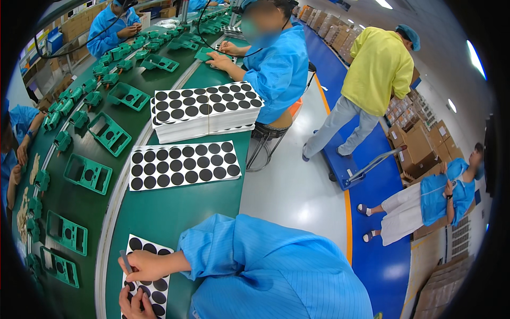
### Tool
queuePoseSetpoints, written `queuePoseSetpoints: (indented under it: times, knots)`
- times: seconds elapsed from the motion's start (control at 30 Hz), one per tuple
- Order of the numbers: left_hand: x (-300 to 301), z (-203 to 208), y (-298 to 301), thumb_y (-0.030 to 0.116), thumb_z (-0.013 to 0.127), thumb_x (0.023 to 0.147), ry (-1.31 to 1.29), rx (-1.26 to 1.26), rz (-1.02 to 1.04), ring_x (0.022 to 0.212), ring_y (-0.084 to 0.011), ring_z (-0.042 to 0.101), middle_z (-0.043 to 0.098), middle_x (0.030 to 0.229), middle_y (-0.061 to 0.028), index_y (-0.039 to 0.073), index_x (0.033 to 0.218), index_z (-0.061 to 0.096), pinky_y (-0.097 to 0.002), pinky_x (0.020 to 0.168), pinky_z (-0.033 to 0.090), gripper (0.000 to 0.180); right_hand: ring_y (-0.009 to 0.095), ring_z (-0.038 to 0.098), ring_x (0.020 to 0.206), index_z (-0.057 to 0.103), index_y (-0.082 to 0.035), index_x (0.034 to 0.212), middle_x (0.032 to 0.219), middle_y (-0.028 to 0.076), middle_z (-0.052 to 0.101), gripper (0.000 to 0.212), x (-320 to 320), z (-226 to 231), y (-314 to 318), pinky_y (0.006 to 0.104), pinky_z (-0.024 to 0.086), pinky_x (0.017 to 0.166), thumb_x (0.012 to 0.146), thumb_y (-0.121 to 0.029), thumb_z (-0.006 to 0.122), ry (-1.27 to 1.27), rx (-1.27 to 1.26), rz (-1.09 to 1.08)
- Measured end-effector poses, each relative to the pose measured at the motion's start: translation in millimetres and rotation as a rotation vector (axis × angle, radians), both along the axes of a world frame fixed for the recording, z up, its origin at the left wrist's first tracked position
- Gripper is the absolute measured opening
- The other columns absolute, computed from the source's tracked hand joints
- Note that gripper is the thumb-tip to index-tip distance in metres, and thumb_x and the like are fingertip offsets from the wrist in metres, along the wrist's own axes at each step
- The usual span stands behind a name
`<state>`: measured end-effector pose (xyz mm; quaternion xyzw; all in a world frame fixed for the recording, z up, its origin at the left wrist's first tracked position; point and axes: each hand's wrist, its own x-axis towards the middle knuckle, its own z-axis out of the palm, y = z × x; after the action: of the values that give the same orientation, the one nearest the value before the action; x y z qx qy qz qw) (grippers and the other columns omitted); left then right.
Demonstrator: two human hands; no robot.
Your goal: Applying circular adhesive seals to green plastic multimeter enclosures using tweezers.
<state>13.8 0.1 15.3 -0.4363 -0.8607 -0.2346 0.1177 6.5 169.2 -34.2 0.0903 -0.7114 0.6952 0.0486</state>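
At the lower left, a white sheet of round black stickers (158, 309) lies on the green worktop. My right hand (149, 266), in a blue sleeve, is closed on a slim grey tool (125, 260), perhaps tweezers, held over the sheet. Just below it, my left hand (135, 305) rests on the same sheet with its fingers bent against it, partly cut off by the lower edge. Whether a loose sticker is between its fingers is too small to see. Farther up lie another sticker sheet (183, 166) and a thick banded stack of sheets (207, 109).
Left of the worktop runs a green conveyor (90, 212) carrying several green plastic housings (87, 174). A co-worker in blue (281, 64) sits ahead. At right, a person in yellow (377, 69) stands by a blue cart (340, 165); another person (446, 191) stands near cartons.
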Motion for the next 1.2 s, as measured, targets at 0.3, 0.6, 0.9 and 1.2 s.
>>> queuePoseSetpoints:
  times: [0.3,0.6,0.9,1.2]
  knots:
    - [-3.1,-7.1,-8.0,0.013,0.063,0.071,-0.135,-0.076,0.113,0.089,-0.0315,0.051,0.054,0.1,-0.0155,0.006,0.091,0.06,-0.037,0.077,0.042,0.021,0.015,0.047,0.048,0.041,-0.005,0.063,0.053,0.004,0.046,0.021,1.5,4.3,-0.7,0.0274,0.034,0.045,0.069,-0.008,0.06,0.003,0.007,0.027]
    - [-0.6,-20.3,-19.0,0.008,0.059,0.07,-0.198,-0.023,0.13,0.088,-0.0293,0.048,0.051,0.099,-0.0151,0.003,0.088,0.057,-0.0374,0.075,0.039,0.018,0.013,0.047,0.048,0.04,-0.004,0.064,0.054,0.004,0.046,0.021,2.6,5.1,-2.6,0.0262,0.034,0.044,0.071,-0.008,0.06,0.024,-0.001,0.088]
    - [-2.5,-35.1,-31.3,0.006,0.057,0.067,-0.305,-0.015,0.143,0.096,-0.0308,0.043,0.046,0.106,-0.0157,0.002,0.086,0.054,-0.0406,0.082,0.032,0.019,0.014,0.047,0.047,0.04,-0.005,0.064,0.054,0.004,0.045,0.022,2.0,4.7,-5.6,0.0262,0.034,0.044,0.07,-0.008,0.061,0.041,-0.009,0.091]
    - [3.4,-30.1,-32.0,0.005,0.056,0.068,-0.3,-0.043,0.166,0.097,-0.0314,0.043,0.046,0.107,-0.0162,0.001,0.087,0.054,-0.0404,0.083,0.032,0.02,0.014,0.045,0.046,0.039,-0.005,0.063,0.052,0.003,0.044,0.023,6.3,2.7,-11.2,0.0264,0.032,0.043,0.07,-0.008,0.061,0.077,-0.029,0.102]
